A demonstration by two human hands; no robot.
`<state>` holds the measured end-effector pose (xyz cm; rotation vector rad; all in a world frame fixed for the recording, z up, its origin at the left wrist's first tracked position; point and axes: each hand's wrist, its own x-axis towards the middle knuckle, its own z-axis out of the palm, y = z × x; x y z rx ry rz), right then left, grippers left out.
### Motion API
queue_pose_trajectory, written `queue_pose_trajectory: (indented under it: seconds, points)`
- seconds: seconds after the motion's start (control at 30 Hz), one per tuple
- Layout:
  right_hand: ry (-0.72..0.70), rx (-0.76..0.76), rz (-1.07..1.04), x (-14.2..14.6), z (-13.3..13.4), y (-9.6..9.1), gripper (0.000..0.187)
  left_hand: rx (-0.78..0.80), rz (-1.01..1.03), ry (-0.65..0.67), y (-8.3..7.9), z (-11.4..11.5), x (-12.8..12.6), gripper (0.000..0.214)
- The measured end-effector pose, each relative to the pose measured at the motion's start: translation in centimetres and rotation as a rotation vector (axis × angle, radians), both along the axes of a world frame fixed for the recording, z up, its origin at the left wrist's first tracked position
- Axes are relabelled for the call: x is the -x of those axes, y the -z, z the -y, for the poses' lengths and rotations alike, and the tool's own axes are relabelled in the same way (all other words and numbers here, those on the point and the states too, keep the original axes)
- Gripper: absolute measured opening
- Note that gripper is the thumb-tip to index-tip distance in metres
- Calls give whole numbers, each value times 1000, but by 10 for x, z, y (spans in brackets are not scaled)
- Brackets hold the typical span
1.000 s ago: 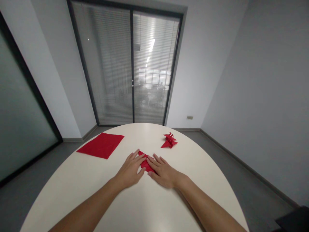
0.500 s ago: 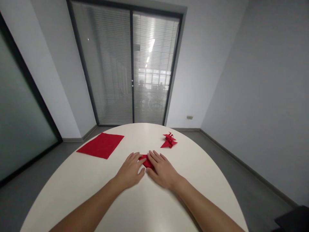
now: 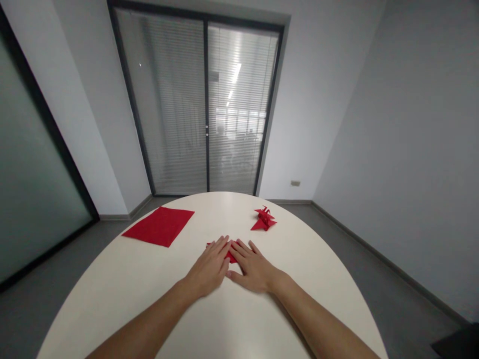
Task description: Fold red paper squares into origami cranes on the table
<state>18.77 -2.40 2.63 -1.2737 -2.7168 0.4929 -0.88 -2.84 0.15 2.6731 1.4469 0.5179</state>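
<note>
A small folded piece of red paper (image 3: 232, 257) lies on the white table (image 3: 194, 329), mostly covered by my fingers. My left hand (image 3: 209, 267) rests flat across its left part, fingers stretched out. From the other side my right hand (image 3: 254, 267) presses on it with spread fingers, thumb reaching toward the left hand. Both hands are open, and neither grips the paper. Only a strip between the hands and a bit beyond the left fingers shows; the fold's shape is hidden.
A flat red paper sheet (image 3: 160, 227) lies at the table's far left. Folded red paper cranes (image 3: 264, 219) stand close together at the far right. Behind the table are glass doors with blinds (image 3: 179, 124). A dark object (image 3: 458, 344) shows at the lower right.
My left hand has slid right and forward over the folded paper, closer to my right hand. Less of the paper shows between them. The right hand has hardly moved.
</note>
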Motion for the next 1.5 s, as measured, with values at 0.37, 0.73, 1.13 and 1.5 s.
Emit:
queue_pose_trajectory:
  seconds: [0.37, 0.73, 1.13, 1.5]
  points:
    - [142, -40, 55, 0, 7, 6, 79, 82, -70, -64, 11, -2, -1, 58]
    - [88, -30, 19, 4, 3, 8, 76, 0, -54, -142, 16, -6, -4, 57]
    - [90, -61, 38, 5, -5, 3, 77, -70, -15, -312, 9, 5, -9, 66]
    - [45, -40, 98, 6, -15, 1, 76, 46, -100, -115, 4, 2, -7, 61]
